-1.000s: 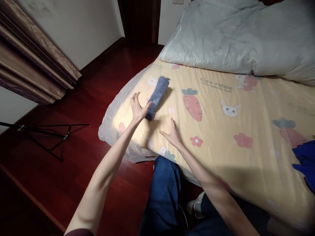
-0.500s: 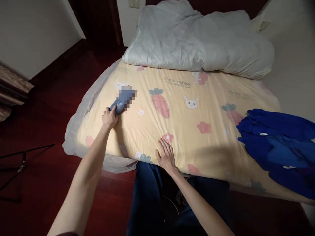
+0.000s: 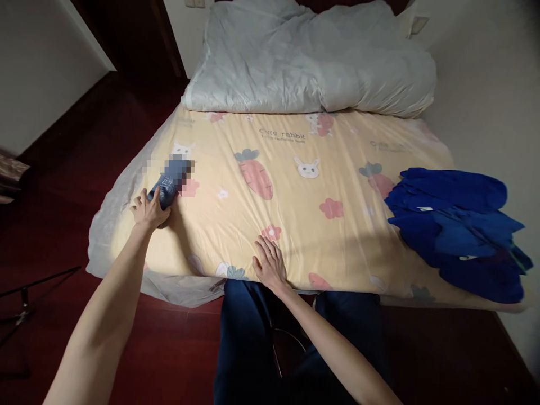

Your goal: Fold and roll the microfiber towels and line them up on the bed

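My left hand (image 3: 148, 209) is at the near end of a dark blue, elongated object (image 3: 167, 187) that lies on the left side of the bed. Its fingers are spread, some resting on the object and others off to its left. The object has pale lines on it, and its far end is blurred out, so I cannot tell its kind. Below a red flower print near the front edge, my right hand (image 3: 270, 263) lies flat on the yellow bedsheet (image 3: 291, 208), fingers stretched out and holding nothing.
A grey-white quilt (image 3: 312, 62) is bunched across the far end of the bed. Blue clothes (image 3: 455, 225) lie in a pile at the right. A black tripod leg (image 3: 42, 281) stands on the dark red floor (image 3: 169, 343) to the left. A wall borders the right side.
The view has shifted. My left hand and the blue object have moved left across the sheet, and the left fingers have spread from a closer grip. My right hand stays by the red flower.
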Motion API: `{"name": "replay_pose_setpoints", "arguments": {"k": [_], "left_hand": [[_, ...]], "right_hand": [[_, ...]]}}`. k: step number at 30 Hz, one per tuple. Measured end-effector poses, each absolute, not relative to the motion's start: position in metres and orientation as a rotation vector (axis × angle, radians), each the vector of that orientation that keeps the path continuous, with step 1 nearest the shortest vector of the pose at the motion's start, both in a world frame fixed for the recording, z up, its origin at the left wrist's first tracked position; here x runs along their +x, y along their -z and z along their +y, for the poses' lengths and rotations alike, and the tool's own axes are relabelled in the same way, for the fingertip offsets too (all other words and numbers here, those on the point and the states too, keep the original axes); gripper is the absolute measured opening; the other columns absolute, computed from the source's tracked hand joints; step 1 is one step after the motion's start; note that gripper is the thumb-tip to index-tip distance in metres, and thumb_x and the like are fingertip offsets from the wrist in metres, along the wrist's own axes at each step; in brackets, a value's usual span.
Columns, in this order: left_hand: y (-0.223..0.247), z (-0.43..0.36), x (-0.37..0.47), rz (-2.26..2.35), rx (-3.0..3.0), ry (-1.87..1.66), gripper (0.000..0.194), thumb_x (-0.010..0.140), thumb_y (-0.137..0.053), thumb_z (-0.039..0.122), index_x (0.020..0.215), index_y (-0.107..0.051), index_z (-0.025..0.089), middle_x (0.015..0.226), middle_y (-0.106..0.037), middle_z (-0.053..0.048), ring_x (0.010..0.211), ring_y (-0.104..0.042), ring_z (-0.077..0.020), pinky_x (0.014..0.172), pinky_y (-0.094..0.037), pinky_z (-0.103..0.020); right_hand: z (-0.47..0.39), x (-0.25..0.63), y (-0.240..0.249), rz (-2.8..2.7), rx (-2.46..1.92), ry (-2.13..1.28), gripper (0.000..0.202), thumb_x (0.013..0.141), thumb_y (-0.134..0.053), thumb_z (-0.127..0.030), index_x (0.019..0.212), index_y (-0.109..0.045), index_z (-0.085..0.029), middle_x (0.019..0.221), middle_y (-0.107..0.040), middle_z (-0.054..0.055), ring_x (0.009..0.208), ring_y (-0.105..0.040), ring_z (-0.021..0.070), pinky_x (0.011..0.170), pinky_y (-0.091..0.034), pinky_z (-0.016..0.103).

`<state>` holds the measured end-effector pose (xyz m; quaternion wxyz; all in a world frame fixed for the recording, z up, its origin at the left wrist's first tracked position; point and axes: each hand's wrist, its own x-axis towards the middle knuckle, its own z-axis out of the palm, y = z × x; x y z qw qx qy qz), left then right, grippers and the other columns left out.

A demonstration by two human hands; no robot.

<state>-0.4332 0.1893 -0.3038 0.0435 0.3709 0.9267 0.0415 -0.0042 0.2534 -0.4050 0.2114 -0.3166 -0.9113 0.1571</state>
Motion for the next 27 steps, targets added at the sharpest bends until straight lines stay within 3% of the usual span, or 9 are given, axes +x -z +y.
{"name": "replay_pose_setpoints", "arguments": {"k": [2,4,6,9,13,16,21,24,27], "left_hand": [[0.305,0.202,-0.432,2.776,1.507,-0.182,0.071,0.095,-0.064,0.033,0.159,-0.041,0.014,0.172,-0.014,-0.020,0.154,-0.013,-0.0472,0.116,-0.014,-0.077],[0.312,0.219,-0.432,2.600,1.831,-0.204,0.058,0.097,-0.056,0.021,0.154,-0.048,0.013,0.173,-0.019,-0.014,0.158,-0.006,-0.0382,0.122,-0.004,-0.070],[0.321,0.236,-0.433,2.435,1.987,-0.176,0.056,0.096,-0.050,0.012,0.152,-0.049,0.009,0.168,-0.033,-0.014,0.159,-0.011,-0.0313,0.126,-0.004,-0.062],[0.336,0.254,-0.442,2.436,1.956,-0.104,0.056,0.095,-0.045,0.010,0.150,-0.047,-0.003,0.159,-0.046,-0.023,0.158,-0.019,-0.0312,0.126,-0.009,-0.058],[0.346,0.262,-0.459,2.589,1.762,-0.031,0.055,0.096,-0.036,0.010,0.143,-0.048,-0.014,0.154,-0.048,-0.030,0.158,-0.017,-0.0333,0.126,-0.009,-0.059],[0.351,0.266,-0.454,2.698,1.677,-0.033,0.057,0.097,-0.029,0.010,0.146,-0.040,-0.018,0.155,-0.044,-0.032,0.159,-0.012,-0.0321,0.126,-0.008,-0.058],[0.364,0.257,-0.356,2.441,1.929,-0.220,0.061,0.096,-0.029,0.011,0.153,-0.037,-0.008,0.165,-0.034,-0.025,0.162,-0.009,-0.0287,0.128,-0.011,-0.059],[0.377,0.218,-0.247,2.235,1.970,-0.339,0.059,0.101,-0.030,0.022,0.157,-0.043,0.011,0.165,-0.040,-0.015,0.161,-0.016,-0.0275,0.129,-0.017,-0.058],[0.389,0.155,-0.139,2.231,1.772,-0.379,0.066,0.099,-0.029,0.019,0.165,-0.030,0.021,0.167,-0.036,-0.012,0.161,-0.015,-0.0258,0.130,-0.018,-0.060]], "right_hand": [[0.253,-0.005,0.404,-2.527,-0.875,-0.423,0.053,0.102,-0.048,-0.027,0.154,-0.048,-0.016,0.164,-0.043,0.011,0.155,-0.035,0.0253,0.128,-0.027,0.049],[0.253,-0.007,0.403,-2.522,-0.870,-0.412,0.054,0.101,-0.050,-0.027,0.154,-0.048,-0.016,0.164,-0.043,0.011,0.155,-0.034,0.0257,0.128,-0.027,0.049],[0.253,-0.008,0.403,-2.517,-0.873,-0.402,0.054,0.100,-0.051,-0.027,0.154,-0.049,-0.017,0.164,-0.044,0.011,0.155,-0.034,0.0257,0.128,-0.028,0.049],[0.255,-0.010,0.405,-2.510,-0.875,-0.375,0.055,0.099,-0.053,-0.027,0.152,-0.051,-0.016,0.163,-0.044,0.011,0.156,-0.033,0.0253,0.129,-0.027,0.048],[0.257,-0.011,0.409,-2.533,-0.875,-0.354,0.055,0.099,-0.053,-0.029,0.151,-0.051,-0.014,0.165,-0.041,0.012,0.156,-0.032,0.0257,0.130,-0.023,0.048],[0.258,-0.012,0.409,-2.551,-0.889,-0.382,0.056,0.099,-0.053,-0.030,0.153,-0.050,-0.016,0.166,-0.040,0.012,0.157,-0.031,0.0259,0.130,-0.022,0.048],[0.259,-0.012,0.403,-2.554,-0.909,-0.489,0.056,0.099,-0.053,-0.031,0.154,-0.048,-0.019,0.166,-0.039,0.011,0.157,-0.030,0.0265,0.131,-0.021,0.050],[0.259,-0.012,0.398,-2.523,-0.914,-0.539,0.054,0.099,-0.053,-0.029,0.153,-0.049,-0.020,0.166,-0.040,0.011,0.156,-0.031,0.0265,0.130,-0.022,0.050],[0.259,-0.012,0.395,-2.493,-0.918,-0.551,0.052,0.099,-0.053,-0.028,0.151,-0.051,-0.019,0.164,-0.043,0.011,0.155,-0.033,0.0260,0.130,-0.023,0.049]]}}
